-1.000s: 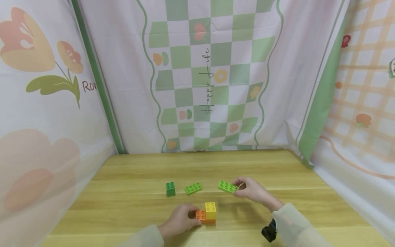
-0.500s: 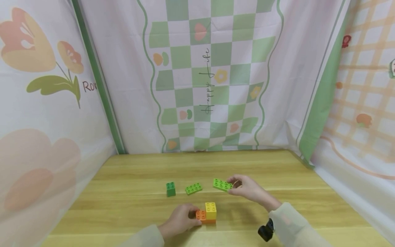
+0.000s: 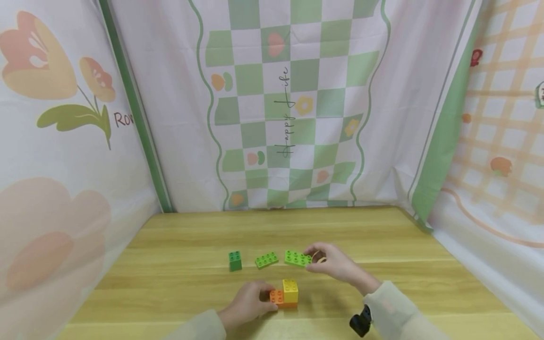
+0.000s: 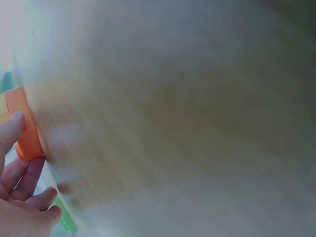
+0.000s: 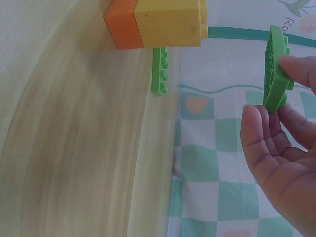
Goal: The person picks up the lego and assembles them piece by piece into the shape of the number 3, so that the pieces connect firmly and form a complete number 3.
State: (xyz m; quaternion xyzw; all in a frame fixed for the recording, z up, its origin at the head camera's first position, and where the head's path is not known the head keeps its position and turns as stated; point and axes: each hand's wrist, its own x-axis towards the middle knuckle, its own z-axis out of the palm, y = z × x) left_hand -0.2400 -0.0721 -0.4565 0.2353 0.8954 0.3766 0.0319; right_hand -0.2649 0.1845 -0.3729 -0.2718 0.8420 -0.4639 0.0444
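Note:
My left hand (image 3: pixel 248 303) grips the left end of an orange building brick (image 3: pixel 276 296) on the table. On that brick's right half sits a yellow brick (image 3: pixel 290 290). With thumb and fingers my right hand (image 3: pixel 335 264) pinches the right end of a flat light green brick (image 3: pixel 296 258), studs up in the head view. In the right wrist view this light green brick (image 5: pixel 277 69) is held off the table. Just left of it lies a second flat light green brick (image 3: pixel 267 259). Farther left stands a dark green brick (image 3: pixel 235 260).
The wood-grain table (image 3: pixel 191 236) reaches back to a checkered curtain (image 3: pixel 293 118). Printed cloth hangs along the left (image 3: pixel 63 165) and right (image 3: pixel 488 141) sides. A black wrist camera (image 3: pixel 361 322) sits under the right sleeve.
My right hand has moved left with the light green brick, toward the second light green one, and slightly down over the last half second. The left hand and its orange brick stay put.

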